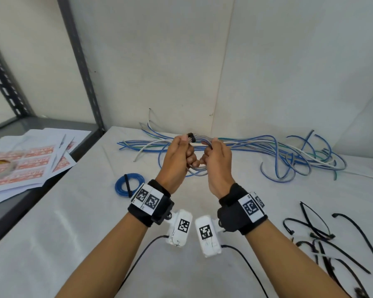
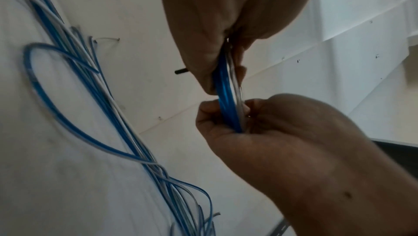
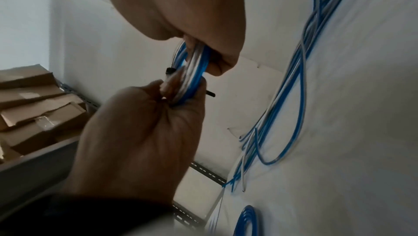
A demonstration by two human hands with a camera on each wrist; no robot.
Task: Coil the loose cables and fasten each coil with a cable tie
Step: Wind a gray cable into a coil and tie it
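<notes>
White wall panels (image 1: 159, 61) are seen behind and to the right of the scene, meeting at a seam. A bench (image 1: 84, 222) covered with a white sheet fills the foreground. At the left a grey slotted-metal shelf frame (image 1: 80, 61) is set against the bench; on its shelf lie printed label sheets (image 1: 30, 162) and a roll of tape (image 1: 0, 166), and cardboard boxes (image 3: 34, 107) are shown on it in the right wrist view.

Along the back of the bench a tangle of loose cables (image 1: 278, 155), blue, white and grey, is spread from the middle to the right. A finished blue coil (image 1: 127, 186), bound by a black tie, lies on the sheet just left of the left wrist. A scatter of black cable ties (image 1: 323, 237) lies on the bench at the near right.

Above the bench, in front of the loose cables, a blue and clear coil (image 1: 197, 169) is held between both hands. The left hand (image 1: 177, 160) is clenched round one side of the coil, and a black cable tie (image 1: 191, 137) is pinched at its fingertips; the right hand (image 1: 218, 162) has its grip closed round the opposite side. Whether the tie is already locked cannot be told, since its head is blurred and partly hidden by the fingers (image 3: 167, 88).
</notes>
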